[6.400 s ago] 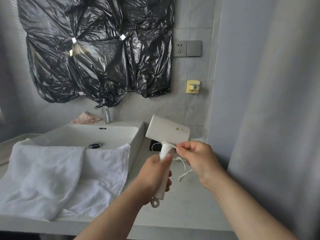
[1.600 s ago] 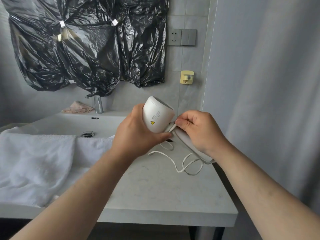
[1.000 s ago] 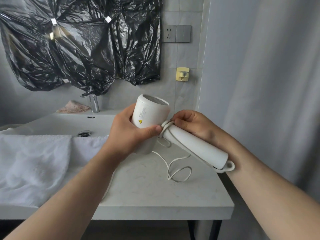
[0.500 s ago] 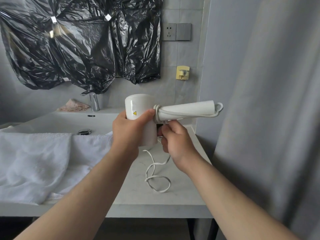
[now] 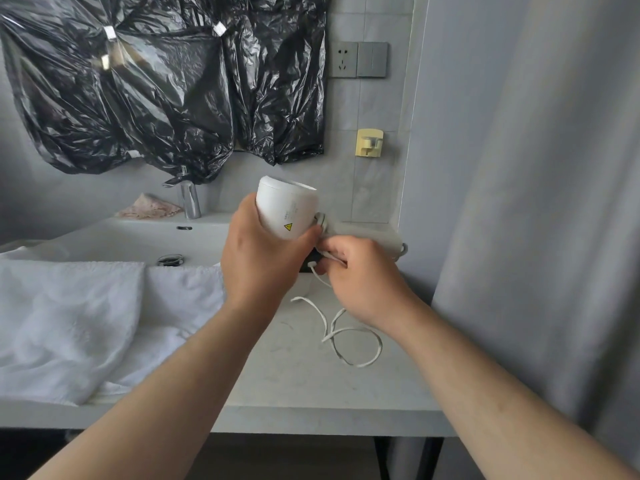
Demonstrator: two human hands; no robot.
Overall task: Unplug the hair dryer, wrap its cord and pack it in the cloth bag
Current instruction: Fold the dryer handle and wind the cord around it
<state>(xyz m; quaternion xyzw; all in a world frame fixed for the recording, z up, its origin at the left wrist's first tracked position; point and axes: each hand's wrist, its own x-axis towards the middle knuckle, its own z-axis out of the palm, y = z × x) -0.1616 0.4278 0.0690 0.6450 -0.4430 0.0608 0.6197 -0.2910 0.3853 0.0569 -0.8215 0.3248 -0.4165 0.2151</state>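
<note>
Hands (image 5: 263, 261) grip hair dryer (image 5: 287, 211), cord (image 5: 346, 337) looped on marble counter (image 5: 294, 372).

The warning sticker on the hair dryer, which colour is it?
Yellow, with a black mark, on the white hair dryer; head view.

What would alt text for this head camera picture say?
Two bare hands wrap a thin white cord around a white plastic hair dryer: the left hand grips its barrel, the right hand pinches cord near the folded handle. Loose cord loops on the pale counter beside a white towel.
</note>
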